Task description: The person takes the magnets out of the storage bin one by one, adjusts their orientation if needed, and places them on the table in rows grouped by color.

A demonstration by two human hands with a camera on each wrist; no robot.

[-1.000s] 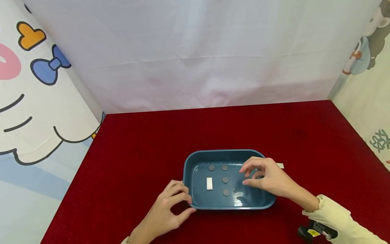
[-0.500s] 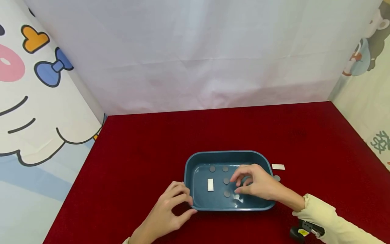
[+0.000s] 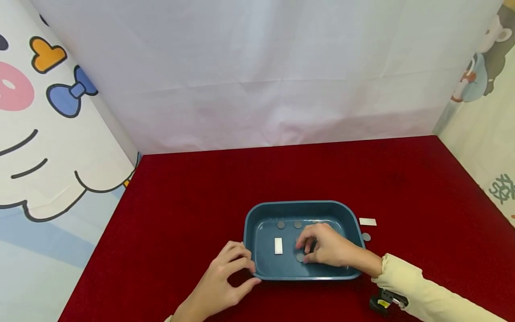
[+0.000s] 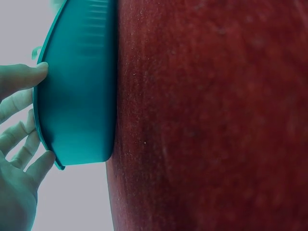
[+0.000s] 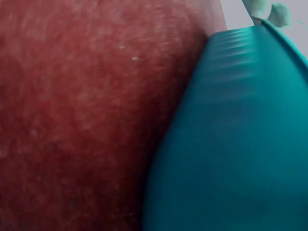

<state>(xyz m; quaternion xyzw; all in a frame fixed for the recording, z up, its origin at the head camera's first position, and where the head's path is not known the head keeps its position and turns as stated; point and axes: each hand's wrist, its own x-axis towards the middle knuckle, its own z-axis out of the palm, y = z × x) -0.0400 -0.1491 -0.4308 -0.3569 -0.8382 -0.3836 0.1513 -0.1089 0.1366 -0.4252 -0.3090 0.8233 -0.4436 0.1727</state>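
Tray (image 3: 297,278) on table (image 3: 209,192), left hand (image 3: 225,277) at near left corner, right hand (image 3: 326,246) over right half; tile (image 3: 278,246) in left part, another tile (image 3: 368,222) right of tray, disc (image 3: 365,237) nearer.

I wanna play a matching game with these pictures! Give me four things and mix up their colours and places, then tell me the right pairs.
Things:
1. left hand
2. tub
3. right hand
4. cloth

Colours and places:
A. dark red
B. fingers reaching inside the tub
C. at the tub's left edge
D. blue

Right pairs: 1-C, 2-D, 3-B, 4-A
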